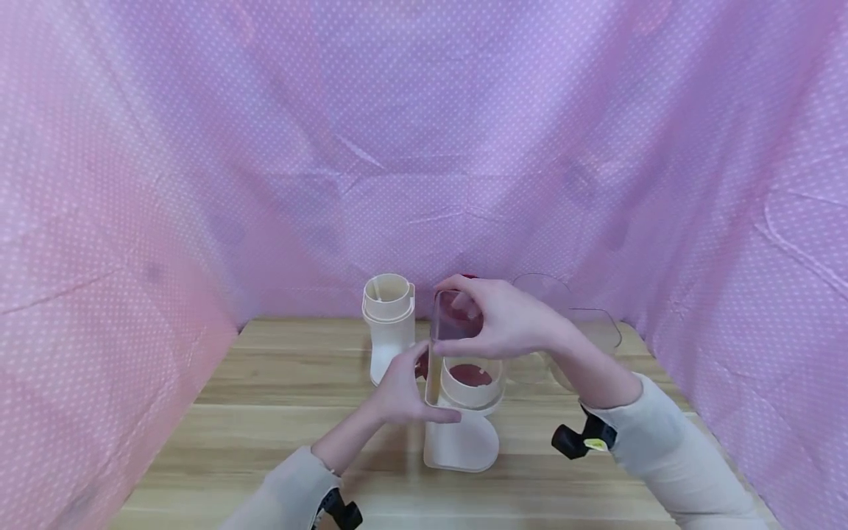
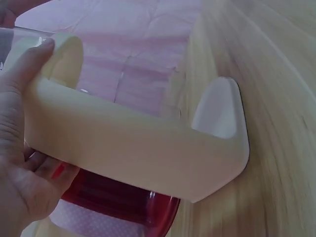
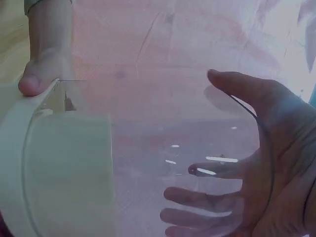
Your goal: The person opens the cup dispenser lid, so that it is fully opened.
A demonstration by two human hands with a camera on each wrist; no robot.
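A cream plastic stand [image 2: 128, 138] with a ring-shaped top and a rounded foot [image 1: 467, 442] is in the middle of the table. My left hand [image 1: 400, 390] grips its upper part, the thumb over the ring in the left wrist view. With my right hand [image 1: 503, 316] I hold the far end of a clear plastic container [image 3: 143, 143], thumb on one side and fingers spread along the other. The container's near end is at the stand's ring [image 1: 473, 397], overlapping it in the head view.
Another cream stand [image 1: 391, 331] of similar shape stands upright at the back left. A glossy red piece [image 2: 113, 197] lies behind the gripped stand. Clear plastic pieces [image 1: 592, 327] are at the back right, partly behind my right arm. Pink dotted cloth [image 1: 424, 184] surrounds the table.
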